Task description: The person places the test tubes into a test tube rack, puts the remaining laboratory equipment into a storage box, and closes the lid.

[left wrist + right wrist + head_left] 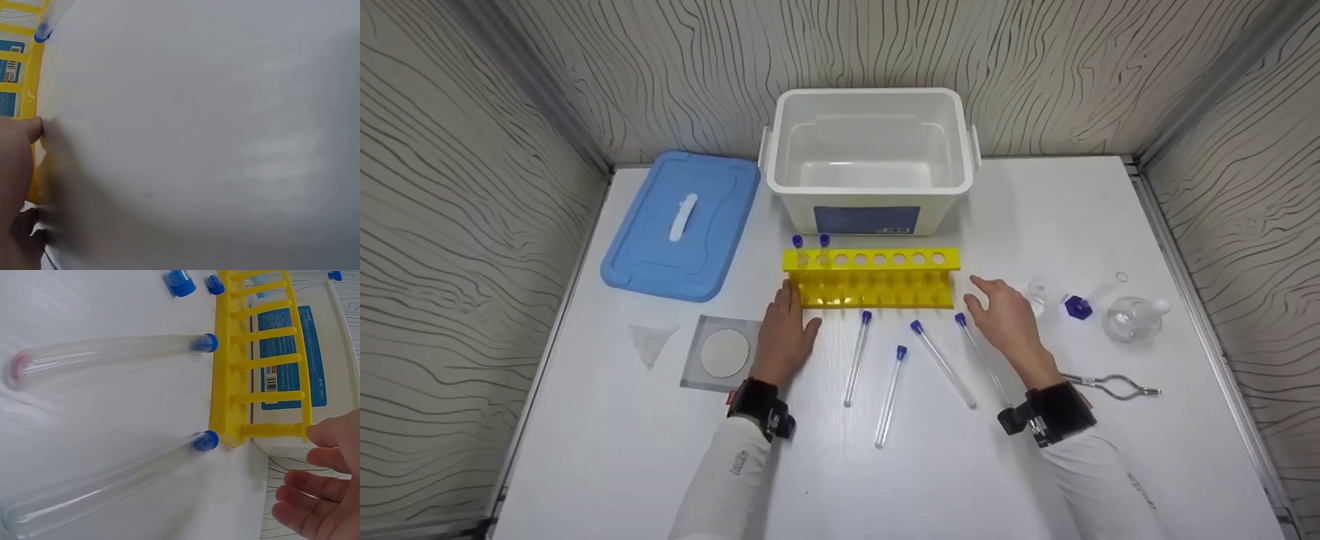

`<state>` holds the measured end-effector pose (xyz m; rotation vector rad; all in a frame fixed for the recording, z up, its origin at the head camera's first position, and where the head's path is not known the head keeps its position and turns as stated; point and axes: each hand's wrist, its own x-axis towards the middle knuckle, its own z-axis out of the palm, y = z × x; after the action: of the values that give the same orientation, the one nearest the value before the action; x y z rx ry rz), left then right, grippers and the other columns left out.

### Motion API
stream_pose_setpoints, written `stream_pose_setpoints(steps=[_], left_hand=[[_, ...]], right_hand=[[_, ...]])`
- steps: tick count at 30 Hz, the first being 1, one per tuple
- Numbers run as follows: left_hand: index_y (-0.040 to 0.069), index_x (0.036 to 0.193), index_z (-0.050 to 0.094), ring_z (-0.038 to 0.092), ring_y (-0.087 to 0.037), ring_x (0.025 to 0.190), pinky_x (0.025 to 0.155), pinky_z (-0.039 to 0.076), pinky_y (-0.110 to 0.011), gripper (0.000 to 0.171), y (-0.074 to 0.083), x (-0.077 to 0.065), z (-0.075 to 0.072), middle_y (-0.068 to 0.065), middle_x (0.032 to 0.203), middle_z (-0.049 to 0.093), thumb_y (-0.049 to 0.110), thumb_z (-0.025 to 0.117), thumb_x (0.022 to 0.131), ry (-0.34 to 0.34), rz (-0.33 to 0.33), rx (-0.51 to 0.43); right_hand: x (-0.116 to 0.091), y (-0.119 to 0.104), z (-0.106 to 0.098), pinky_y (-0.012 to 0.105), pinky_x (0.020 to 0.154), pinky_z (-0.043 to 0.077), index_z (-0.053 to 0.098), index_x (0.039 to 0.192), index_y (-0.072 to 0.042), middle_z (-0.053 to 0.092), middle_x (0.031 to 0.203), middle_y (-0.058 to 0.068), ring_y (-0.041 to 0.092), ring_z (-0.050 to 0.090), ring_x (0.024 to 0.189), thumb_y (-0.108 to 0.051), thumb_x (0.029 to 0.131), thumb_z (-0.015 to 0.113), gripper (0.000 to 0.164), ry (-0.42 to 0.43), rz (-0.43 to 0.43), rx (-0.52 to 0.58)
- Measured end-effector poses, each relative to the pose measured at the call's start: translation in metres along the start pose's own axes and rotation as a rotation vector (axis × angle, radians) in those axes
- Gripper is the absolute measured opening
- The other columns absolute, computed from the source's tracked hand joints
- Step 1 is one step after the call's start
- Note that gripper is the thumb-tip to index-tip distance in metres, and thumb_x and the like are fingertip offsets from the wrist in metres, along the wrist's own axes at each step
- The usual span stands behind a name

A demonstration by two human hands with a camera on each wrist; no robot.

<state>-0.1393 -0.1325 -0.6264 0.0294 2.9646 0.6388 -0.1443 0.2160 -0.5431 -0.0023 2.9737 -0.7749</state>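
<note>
A yellow test tube rack stands in the middle of the table, with two blue-capped test tubes in its left-hand holes. My left hand touches the rack's left end, fingers extended and thumb out to the side. Just off the right end is my right hand, thumb and fingers spread with nothing between them. Several loose test tubes with blue caps lie in front of the rack; one tube slants toward the right forearm. In the right wrist view, the fingers appear close by the rack's end.
Behind the rack stands a white bin, its blue lid lying to the left. A clear funnel and a square holding a white disc lie at left. At right are a flask, a blue cap and metal tongs.
</note>
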Motion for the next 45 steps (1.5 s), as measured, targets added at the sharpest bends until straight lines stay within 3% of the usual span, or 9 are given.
stream_pose_setpoints(steps=[4,8,18,26,31,38,42,45], left_hand=[[0.005,0.159,0.012,0.026,-0.033,0.152,0.124,0.026,-0.046,0.082,-0.001,0.0,-0.001,-0.014,0.168,0.012,0.046,0.05,0.101,0.003,0.005,0.004],[0.005,0.159,0.01,0.023,-0.032,0.153,0.125,0.024,-0.046,0.081,-0.001,0.0,-0.001,-0.013,0.168,0.011,0.046,0.049,0.101,-0.005,-0.001,0.002],[0.002,0.158,0.014,0.023,-0.031,0.153,0.125,0.025,-0.045,0.081,-0.003,0.001,0.0,-0.016,0.168,0.013,0.045,0.05,0.101,0.0,0.029,0.0],[0.004,0.159,0.012,0.024,-0.03,0.153,0.125,0.025,-0.045,0.082,-0.002,0.001,0.0,-0.014,0.168,0.011,0.046,0.051,0.1,-0.004,0.009,-0.005],[0.008,0.16,0.008,0.025,-0.03,0.153,0.125,0.025,-0.045,0.084,0.001,0.001,-0.001,-0.012,0.169,0.009,0.046,0.051,0.1,-0.018,-0.014,-0.018],[0.009,0.16,0.009,0.026,-0.029,0.153,0.125,0.026,-0.045,0.083,0.001,0.0,-0.001,-0.011,0.169,0.009,0.045,0.053,0.1,-0.005,-0.022,-0.033],[0.01,0.16,0.007,0.024,-0.029,0.154,0.125,0.025,-0.044,0.083,0.002,0.0,-0.001,-0.01,0.169,0.008,0.046,0.052,0.1,-0.017,-0.027,-0.032],[0.01,0.16,0.008,0.026,-0.029,0.152,0.125,0.026,-0.044,0.083,0.002,0.0,-0.001,-0.01,0.169,0.01,0.046,0.053,0.099,-0.011,-0.027,-0.037]], right_hand=[[-0.007,0.004,0.007,0.055,0.102,0.05,0.052,0.141,-0.001,0.06,0.132,0.029,0.044,0.06,0.118,-0.025,0.1,0.056,0.048,-0.104,0.046,-0.028],[-0.012,0.008,0.016,0.054,0.097,0.052,0.053,0.14,0.002,0.061,0.128,0.03,0.042,0.063,0.11,-0.024,0.099,0.057,0.048,-0.146,0.059,-0.043],[-0.017,0.016,0.035,0.05,0.079,0.056,0.059,0.131,0.008,0.067,0.111,0.031,0.037,0.067,0.09,-0.021,0.092,0.06,0.048,-0.125,0.072,-0.088],[-0.018,0.011,0.04,0.051,0.077,0.056,0.061,0.126,0.01,0.065,0.104,0.029,0.04,0.065,0.088,-0.019,0.091,0.061,0.045,-0.134,0.085,-0.15],[-0.016,0.01,0.043,0.047,0.067,0.053,0.067,0.113,0.01,0.065,0.092,0.025,0.035,0.063,0.075,-0.017,0.091,0.062,0.035,-0.116,0.078,-0.174],[-0.01,0.01,0.042,0.041,0.062,0.048,0.07,0.094,0.007,0.065,0.081,0.019,0.028,0.056,0.067,-0.011,0.09,0.062,0.02,-0.12,0.104,-0.126],[-0.01,0.012,0.041,0.039,0.06,0.047,0.071,0.094,0.007,0.067,0.08,0.019,0.027,0.056,0.066,-0.01,0.089,0.061,0.02,-0.116,0.107,-0.115],[-0.009,0.013,0.037,0.037,0.058,0.046,0.071,0.103,0.008,0.069,0.085,0.021,0.027,0.058,0.067,-0.01,0.089,0.059,0.025,-0.098,0.11,-0.084]])
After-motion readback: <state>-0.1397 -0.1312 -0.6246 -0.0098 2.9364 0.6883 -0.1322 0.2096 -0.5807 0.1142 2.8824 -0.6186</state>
